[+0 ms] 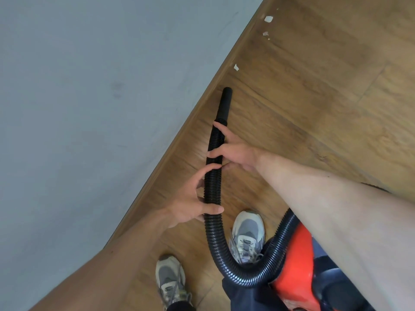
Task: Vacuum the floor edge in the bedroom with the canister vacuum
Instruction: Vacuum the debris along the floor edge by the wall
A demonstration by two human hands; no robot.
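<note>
- Wall (pixel 89 86): grey-blue, plain, fills the upper left of the view. It meets the floor along a diagonal line running from lower left to upper right.
- Floor (pixel 314 97): wood-effect planks, smooth and hard. A skirting strip (pixel 195 117) of matching wood colour marks the edge to be cleaned.
- Canister vacuum (pixel 296 265): red body at lower right, just beside the person's right shoe (pixel 247 234) and partly hidden by the right forearm.
- Hose (pixel 215 239): black, corrugated. It leaves the canister, loops low past the shoe, then rises straight through both hands. Its long axis there points up the frame, roughly along the skirting.
- Left hand (pixel 190 203): grips the hose at the rear, with the fingers curled round it and the thumb lying across it.
- Right hand (pixel 233 151): grips the hose further forward, fingers wrapped over it, one finger reaching to the cuff. This is the hand nearer the nozzle.
- Nozzle (pixel 225 104): smooth black tube, with its open end just beside the skirting. Whether it touches the floor cannot be told.
- Paper scraps (pixel 235 67): white, lying along the edge. The nearest lies ahead of the nozzle tip, slightly to its right; two more (pixel 268 19) lie further on. Judgement: the next move calls for advancing the nozzle along its own axis, parallel to the skirting.
</note>
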